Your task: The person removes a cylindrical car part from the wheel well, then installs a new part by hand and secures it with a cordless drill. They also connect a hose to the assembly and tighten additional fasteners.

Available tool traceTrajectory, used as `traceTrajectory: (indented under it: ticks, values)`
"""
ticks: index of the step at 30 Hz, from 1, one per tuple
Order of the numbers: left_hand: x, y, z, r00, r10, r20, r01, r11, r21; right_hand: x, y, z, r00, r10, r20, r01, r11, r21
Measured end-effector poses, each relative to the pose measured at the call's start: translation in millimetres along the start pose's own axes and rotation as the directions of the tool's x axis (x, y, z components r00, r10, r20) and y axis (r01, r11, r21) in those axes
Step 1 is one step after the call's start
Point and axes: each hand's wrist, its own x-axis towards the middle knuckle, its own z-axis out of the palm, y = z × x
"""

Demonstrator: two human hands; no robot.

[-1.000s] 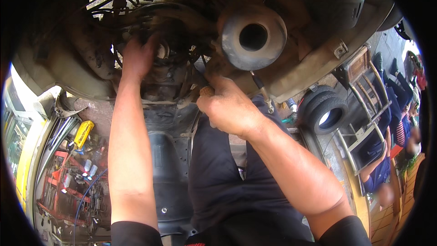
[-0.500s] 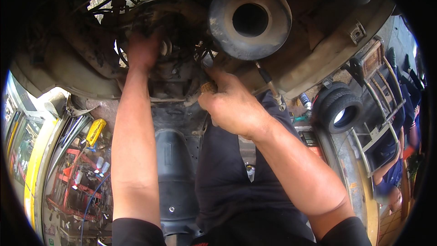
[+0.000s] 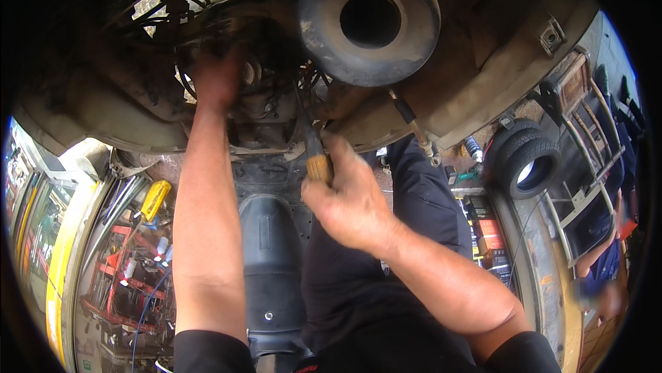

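Note:
Above me is the dark underside of a vehicle. My left hand reaches up into it beside a round metal part; its fingertips are dim and smeared, so their grip is unclear. Below and right of it, my right hand is closed on a tool with a wooden handle and a dark metal shank pointing up toward the opening. A large round grey ring-shaped part hangs right of the opening, with a short rod below it.
Stacked tyres, a metal-framed seat and a co-worker are on the right, with boxes nearer. A cluttered red rack and yellow bottle are on the left. A dark plastic panel lies below.
My right hand has come down with the tool, whose wooden handle and shank now show more. My left hand stays up in the opening. The ring-shaped part appears higher and further left.

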Motion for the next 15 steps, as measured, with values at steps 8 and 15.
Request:
traceTrajectory:
  ticks: [8, 15]
  values:
    - [-149, 80, -15, 0.823, -0.121, -0.555, -0.152, 0.895, -0.42, -51, 20, 11, 0.96, -0.024, 0.28, 0.089, 0.971, -0.223]
    - [-261, 27, -34, 0.549, -0.835, 0.033, 0.07, 0.006, -0.998, 15, -8, 52, 0.817, -0.334, 0.47, 0.547, 0.706, -0.45]
